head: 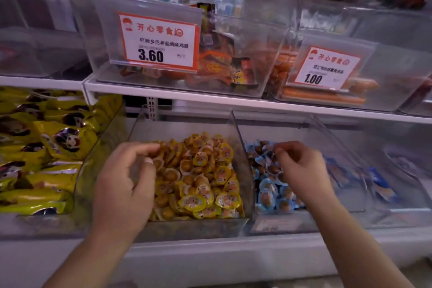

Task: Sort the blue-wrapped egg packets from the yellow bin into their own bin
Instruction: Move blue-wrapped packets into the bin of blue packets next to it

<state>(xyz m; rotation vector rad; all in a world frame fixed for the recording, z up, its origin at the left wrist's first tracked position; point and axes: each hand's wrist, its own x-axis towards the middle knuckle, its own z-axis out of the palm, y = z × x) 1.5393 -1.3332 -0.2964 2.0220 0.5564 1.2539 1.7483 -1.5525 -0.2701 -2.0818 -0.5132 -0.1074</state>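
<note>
Left hand (pixel 124 177) curls loosely in the yellow bin (pixel 243 170); right hand's (pixel 301 168) grip beside it is unclear. Recommend pinching only blue packets (pixel 268 192).

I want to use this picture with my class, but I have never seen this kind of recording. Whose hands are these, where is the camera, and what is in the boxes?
There is no machine here: a person wears a camera on the head, so you look forward and down at their own two bare hands in front of shop shelves. The left hand reaches into a clear bin of yellow-wrapped egg packets, fingers curled among them; whether it holds one is unclear. The right hand is over the neighbouring bin of blue-wrapped egg packets, its fingertips pinched together, though the blur hides what they hold. Yellow snack bags lie to the left. On the shelf above stand clear boxes with price tags.
</note>
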